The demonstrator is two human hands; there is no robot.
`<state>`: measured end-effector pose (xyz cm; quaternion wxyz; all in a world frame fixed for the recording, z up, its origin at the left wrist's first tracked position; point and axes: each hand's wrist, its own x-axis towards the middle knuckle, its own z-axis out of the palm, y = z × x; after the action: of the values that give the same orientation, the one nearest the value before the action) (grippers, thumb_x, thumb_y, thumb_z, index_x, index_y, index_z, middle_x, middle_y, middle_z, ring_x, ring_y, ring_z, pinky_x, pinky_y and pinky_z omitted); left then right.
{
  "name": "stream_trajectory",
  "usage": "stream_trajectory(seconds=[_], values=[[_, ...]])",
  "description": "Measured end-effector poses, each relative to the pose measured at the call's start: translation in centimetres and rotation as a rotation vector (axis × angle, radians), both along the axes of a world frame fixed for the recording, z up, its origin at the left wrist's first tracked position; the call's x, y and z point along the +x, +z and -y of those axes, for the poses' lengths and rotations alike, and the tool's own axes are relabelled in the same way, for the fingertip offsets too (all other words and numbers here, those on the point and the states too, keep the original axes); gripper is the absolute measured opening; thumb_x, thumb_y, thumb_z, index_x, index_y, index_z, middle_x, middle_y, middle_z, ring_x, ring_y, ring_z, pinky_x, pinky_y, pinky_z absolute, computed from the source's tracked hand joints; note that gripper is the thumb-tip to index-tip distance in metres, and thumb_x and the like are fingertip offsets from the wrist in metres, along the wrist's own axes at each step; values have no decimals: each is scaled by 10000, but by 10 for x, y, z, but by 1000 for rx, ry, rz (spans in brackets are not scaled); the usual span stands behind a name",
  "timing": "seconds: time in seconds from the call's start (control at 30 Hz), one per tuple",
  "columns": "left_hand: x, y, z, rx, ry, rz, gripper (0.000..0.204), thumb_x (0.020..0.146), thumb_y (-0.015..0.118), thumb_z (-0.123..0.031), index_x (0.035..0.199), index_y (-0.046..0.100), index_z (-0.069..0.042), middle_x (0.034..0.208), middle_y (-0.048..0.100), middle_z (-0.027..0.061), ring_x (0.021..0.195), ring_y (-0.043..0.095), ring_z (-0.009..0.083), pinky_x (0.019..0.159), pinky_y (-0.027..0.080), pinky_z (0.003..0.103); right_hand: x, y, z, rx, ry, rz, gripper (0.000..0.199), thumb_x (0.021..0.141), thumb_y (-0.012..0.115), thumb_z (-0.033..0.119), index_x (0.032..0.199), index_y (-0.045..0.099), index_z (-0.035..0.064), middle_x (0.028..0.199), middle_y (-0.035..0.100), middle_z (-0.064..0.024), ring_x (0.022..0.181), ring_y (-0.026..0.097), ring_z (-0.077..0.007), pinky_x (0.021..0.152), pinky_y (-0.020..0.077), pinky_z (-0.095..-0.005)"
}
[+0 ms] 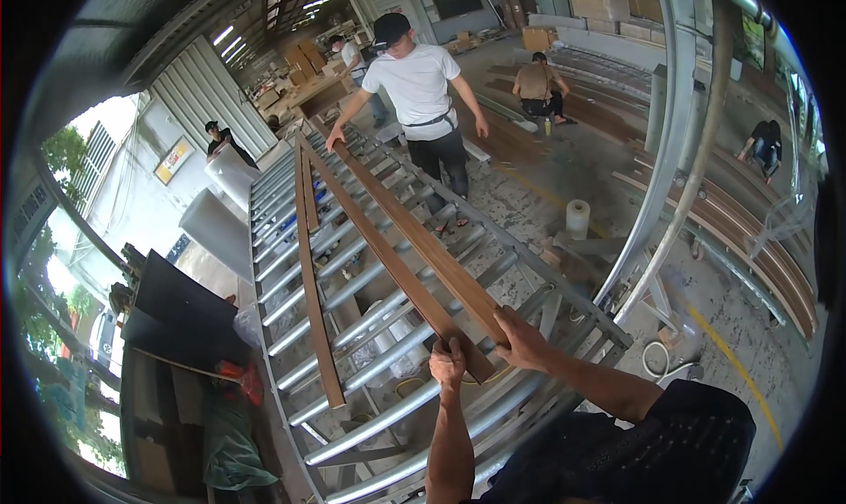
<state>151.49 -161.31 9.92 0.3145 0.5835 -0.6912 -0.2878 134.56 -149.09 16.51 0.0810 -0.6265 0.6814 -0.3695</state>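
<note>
Long brown planks lie lengthwise over a metal roller conveyor (352, 329). My left hand (448, 361) is closed on the left edge of the middle plank (398, 273), close to its near end. Just to the right, my right hand (522, 341) grips the near end of the right plank (441, 262); its fingertips are partly hidden. The two planks lie side by side with a narrow gap. Farther left, another plank (319, 328) rests across the rollers, untouched. At the far end, a co-worker in a white shirt (421, 90) has one hand at the right plank.
Wrapped rolls (216, 231) and a dark panel (189, 315) stand left of the conveyor. A grey metal post (652, 196) rises at right. On the floor are a white roll (577, 219), a coiled hose (661, 361) and stacked brown boards (740, 231). Other people crouch farther back.
</note>
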Motion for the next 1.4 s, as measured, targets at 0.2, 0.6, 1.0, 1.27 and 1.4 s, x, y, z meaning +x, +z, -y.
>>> stream_trajectory(seconds=[0.2, 0.6, 1.0, 1.27, 1.4], values=[[-5, 13, -7, 43, -46, -59, 473, 852, 582, -486, 1028, 646, -52, 916, 685, 197, 876, 655, 395, 767, 514, 454, 2, 1, 3, 22, -74, -16, 660, 747, 668, 152, 1317, 392, -35, 1216, 483, -270, 1094, 514, -439, 918, 453, -450], [-6, 12, -6, 2, -54, -106, 438, 849, 603, -461, 1019, 637, -59, 895, 684, 194, 864, 654, 398, 755, 516, 458, -8, -8, 2, -61, -82, 113, 587, 771, 638, 153, 1291, 455, -49, 1205, 514, -264, 1077, 538, -420, 925, 457, -441], [-6, 13, -7, 42, -87, -138, 421, 841, 635, -426, 1044, 632, -58, 880, 686, 191, 853, 663, 382, 748, 520, 439, -4, 6, 2, 3, -63, -29, 618, 747, 669, 143, 1297, 439, -19, 1198, 491, -248, 1058, 545, -418, 903, 470, -435], [-7, 10, -3, 36, -97, -162, 430, 844, 626, -433, 1043, 631, -52, 895, 682, 207, 872, 655, 400, 758, 516, 456, 5, 17, 22, 205, -164, -78, 705, 734, 671, 146, 1353, 352, 36, 1130, 491, -257, 1047, 544, -436, 878, 480, -460], [-7, 5, -1, 51, -84, -133, 452, 838, 631, -446, 1043, 635, -44, 890, 682, 209, 870, 655, 402, 761, 517, 456, 10, 29, 27, 297, -206, -31, 744, 738, 655, 135, 1383, 295, 42, 1159, 469, -274, 1050, 535, -457, 880, 484, -467]])
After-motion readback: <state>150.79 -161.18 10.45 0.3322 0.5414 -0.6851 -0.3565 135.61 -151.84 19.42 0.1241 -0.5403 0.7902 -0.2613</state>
